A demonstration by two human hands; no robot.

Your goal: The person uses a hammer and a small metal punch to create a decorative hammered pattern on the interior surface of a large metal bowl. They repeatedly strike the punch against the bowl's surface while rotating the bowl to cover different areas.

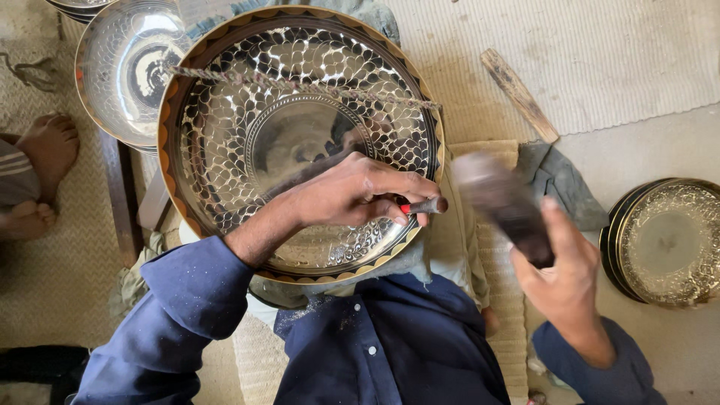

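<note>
Single head view looks steeply down, close over an engraved tray on the lap

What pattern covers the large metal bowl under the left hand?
Shiny fish-scale shapes around a plain centre on the large metal bowl, seen in the head view.

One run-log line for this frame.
left hand: grips red-banded punch on engraved round brass tray | right hand: holds blurred dark mallet

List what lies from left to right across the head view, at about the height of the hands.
Another person's bare feet → large engraved metal bowl → left hand gripping a small chisel → blurred hammer in the right hand → stack of engraved plates.
</note>
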